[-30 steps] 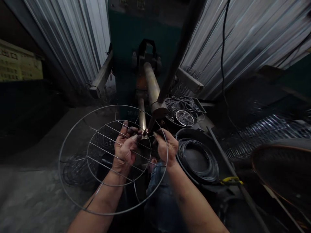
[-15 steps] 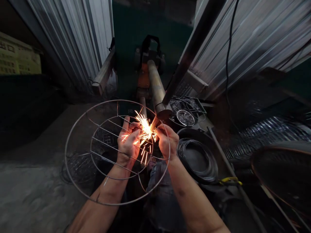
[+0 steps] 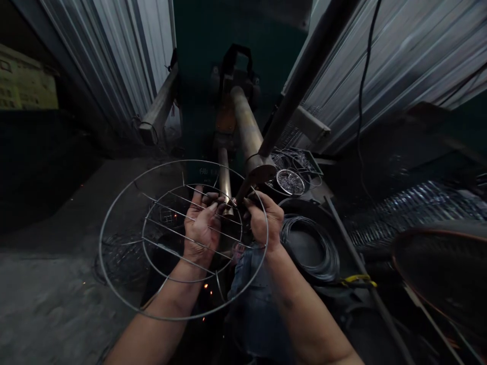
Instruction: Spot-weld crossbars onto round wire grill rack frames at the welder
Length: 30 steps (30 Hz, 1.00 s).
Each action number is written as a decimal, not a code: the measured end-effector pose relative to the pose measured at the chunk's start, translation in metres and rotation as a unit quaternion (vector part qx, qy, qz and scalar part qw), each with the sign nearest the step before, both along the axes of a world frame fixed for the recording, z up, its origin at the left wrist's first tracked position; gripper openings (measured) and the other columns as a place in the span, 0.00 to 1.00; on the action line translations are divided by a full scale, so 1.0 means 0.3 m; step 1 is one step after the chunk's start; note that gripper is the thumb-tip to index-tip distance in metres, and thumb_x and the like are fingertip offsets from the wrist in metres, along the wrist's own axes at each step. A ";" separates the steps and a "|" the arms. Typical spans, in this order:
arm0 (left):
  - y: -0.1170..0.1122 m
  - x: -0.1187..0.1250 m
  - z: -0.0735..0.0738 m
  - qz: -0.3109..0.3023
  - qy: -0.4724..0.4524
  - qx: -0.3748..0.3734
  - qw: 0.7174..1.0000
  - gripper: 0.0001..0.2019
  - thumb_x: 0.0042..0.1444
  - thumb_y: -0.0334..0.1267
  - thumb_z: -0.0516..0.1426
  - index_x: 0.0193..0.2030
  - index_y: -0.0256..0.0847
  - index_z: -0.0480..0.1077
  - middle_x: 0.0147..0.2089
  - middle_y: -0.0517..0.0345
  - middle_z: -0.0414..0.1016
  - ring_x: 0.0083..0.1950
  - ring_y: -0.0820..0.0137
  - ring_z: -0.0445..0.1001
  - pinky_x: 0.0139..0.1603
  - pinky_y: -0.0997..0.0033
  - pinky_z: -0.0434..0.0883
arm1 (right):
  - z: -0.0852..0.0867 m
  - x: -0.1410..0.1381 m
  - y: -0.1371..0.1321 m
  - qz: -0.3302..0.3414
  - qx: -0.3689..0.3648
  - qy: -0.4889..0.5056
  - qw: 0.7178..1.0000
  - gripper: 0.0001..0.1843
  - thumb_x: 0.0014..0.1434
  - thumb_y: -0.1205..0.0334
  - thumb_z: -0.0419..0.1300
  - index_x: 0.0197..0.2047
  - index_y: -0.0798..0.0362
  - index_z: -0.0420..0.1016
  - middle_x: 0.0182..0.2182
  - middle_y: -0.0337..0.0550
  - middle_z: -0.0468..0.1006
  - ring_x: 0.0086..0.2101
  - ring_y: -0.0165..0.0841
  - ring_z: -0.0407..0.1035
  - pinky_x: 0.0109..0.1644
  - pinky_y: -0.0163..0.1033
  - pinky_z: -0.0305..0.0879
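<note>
A round wire frame (image 3: 114, 213) of two concentric rings joined by straight spokes lies across my forearms. My left hand (image 3: 201, 228) reaches up through the inner ring, its fingers pinched on a spoke close to the welder tip. My right hand (image 3: 264, 220) grips the frame's right side, fingers curled round the wires. Both hands hold the frame under the welding machine's upper arm (image 3: 243, 126), where its slanted electrode (image 3: 243, 190) meets the lower bar (image 3: 224, 177). A few faint embers glow below the frame.
A coil of dark wire (image 3: 310, 248) lies in a round tub right of my right hand. A tray of wire pieces (image 3: 291, 180) sits behind it. Corrugated metal walls stand on both sides. Finished wire grids (image 3: 418, 208) are stacked at right. Grey concrete floor (image 3: 45, 294) spreads left.
Half a second ago bright sparks burst at the electrode between my hands; now they are gone, leaving small embers. The frame has shifted slightly and both hands keep their hold.
</note>
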<state>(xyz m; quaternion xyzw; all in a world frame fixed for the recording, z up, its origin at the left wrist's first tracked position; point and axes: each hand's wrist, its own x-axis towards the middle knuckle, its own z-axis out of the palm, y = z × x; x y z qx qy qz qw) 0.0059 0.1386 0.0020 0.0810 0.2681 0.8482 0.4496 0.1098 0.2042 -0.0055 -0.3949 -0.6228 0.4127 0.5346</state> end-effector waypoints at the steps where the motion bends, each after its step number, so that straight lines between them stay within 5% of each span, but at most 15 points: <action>1: 0.004 0.000 0.004 0.000 0.000 0.000 1.000 0.22 0.44 0.22 0.60 0.47 0.44 0.70 0.39 0.60 0.71 0.39 0.74 0.74 0.39 0.78 0.72 | 0.000 0.001 0.004 0.000 0.002 0.001 1.000 0.08 0.52 0.57 0.64 0.33 0.52 0.78 0.24 0.36 0.72 0.24 0.29 0.63 0.29 0.34 0.62; 7: 0.018 0.007 0.016 0.014 0.018 0.011 1.000 0.19 0.43 0.23 0.61 0.44 0.42 0.71 0.37 0.60 0.72 0.37 0.73 0.74 0.38 0.76 0.72 | -0.008 -0.015 0.031 -0.002 0.027 0.025 0.999 0.07 0.51 0.59 0.64 0.34 0.53 0.78 0.29 0.39 0.76 0.31 0.33 0.68 0.39 0.38 0.65; 12: 0.021 0.006 -0.016 0.022 0.040 0.038 0.998 0.24 0.42 0.27 0.64 0.48 0.45 0.70 0.39 0.60 0.73 0.39 0.71 0.75 0.40 0.74 0.72 | -0.002 0.005 0.028 0.022 -0.005 0.037 0.999 0.09 0.50 0.60 0.65 0.35 0.53 0.78 0.26 0.37 0.75 0.26 0.30 0.66 0.31 0.35 0.64; 15: 0.016 -0.008 -0.040 -0.004 0.041 0.047 0.998 0.25 0.42 0.30 0.66 0.49 0.46 0.70 0.41 0.59 0.74 0.39 0.69 0.75 0.41 0.71 0.72 | 0.000 0.088 -0.006 0.087 -0.063 0.056 0.993 0.13 0.48 0.62 0.67 0.40 0.51 0.78 0.28 0.37 0.76 0.24 0.28 0.65 0.28 0.33 0.64; 20: -0.026 -0.039 -0.071 -0.071 0.016 0.057 0.996 0.25 0.43 0.36 0.67 0.50 0.45 0.70 0.45 0.57 0.74 0.44 0.67 0.75 0.46 0.68 0.71 | -0.011 0.227 -0.129 0.221 -0.076 0.021 0.972 0.16 0.46 0.67 0.70 0.41 0.48 0.80 0.40 0.43 0.77 0.37 0.35 0.71 0.41 0.38 0.70; 25: -0.066 -0.043 -0.054 -0.089 0.014 0.045 0.995 0.22 0.47 0.33 0.63 0.52 0.44 0.70 0.48 0.56 0.74 0.40 0.70 0.75 0.44 0.70 0.71 | -0.027 0.217 -0.200 0.169 -0.093 0.096 0.977 0.03 0.54 0.64 0.66 0.34 0.49 0.81 0.32 0.40 0.77 0.22 0.27 0.67 0.22 0.32 0.64; 30: -0.124 -0.084 -0.085 -0.117 0.037 -0.010 0.992 0.24 0.46 0.31 0.63 0.52 0.44 0.71 0.47 0.55 0.74 0.41 0.68 0.76 0.41 0.70 0.72 | -0.033 0.204 -0.206 0.118 -0.104 0.119 0.980 0.05 0.52 0.62 0.68 0.35 0.50 0.81 0.29 0.41 0.77 0.22 0.28 0.67 0.25 0.34 0.65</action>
